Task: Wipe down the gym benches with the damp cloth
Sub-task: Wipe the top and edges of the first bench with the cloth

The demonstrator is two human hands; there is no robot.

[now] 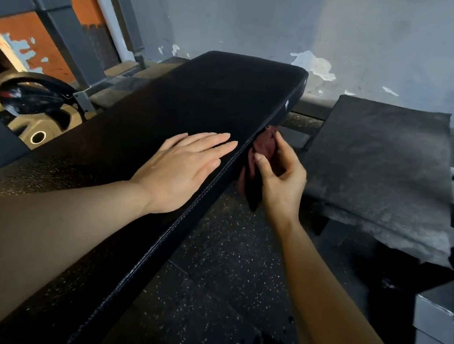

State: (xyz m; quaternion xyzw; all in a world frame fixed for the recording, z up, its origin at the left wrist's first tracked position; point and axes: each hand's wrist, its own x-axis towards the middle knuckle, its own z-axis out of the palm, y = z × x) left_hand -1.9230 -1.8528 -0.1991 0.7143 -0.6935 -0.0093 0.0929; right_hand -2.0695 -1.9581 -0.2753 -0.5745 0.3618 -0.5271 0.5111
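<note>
The black padded gym bench [152, 124] runs long and narrow away from the person, its far end angling off to the right toward the peeling grey wall [347, 30]. The left hand [184, 164] lies flat on the top of the pad, fingers straight and together, just inside the stitched right edge — it looks like a steadying hand, not a working one. The right hand [278, 174] is off the pad altogether, down beside that same edge, with thumb and fingers curled round a bunched dark-red cloth [261, 153]. The cloth is pressed against the vertical side panel of the bench, part of it hanging loose below the hand toward the speckled rubber floor [224, 269].

What matters for the next stroke, as I judge it, is that the cloth sits on the bench's right flank roughly halfway along, and the side panel stretches both ways along the bench's length. So the wipe would have to travel along that axis, either out toward the far corner or back toward the body, and the right hand is the one placed to do it.

A second dusty grey pad [382, 171] lies to the right, well apart from both hands — seemingly not yet wiped. Weight plates [41, 113] rest on the floor to the left.
</note>
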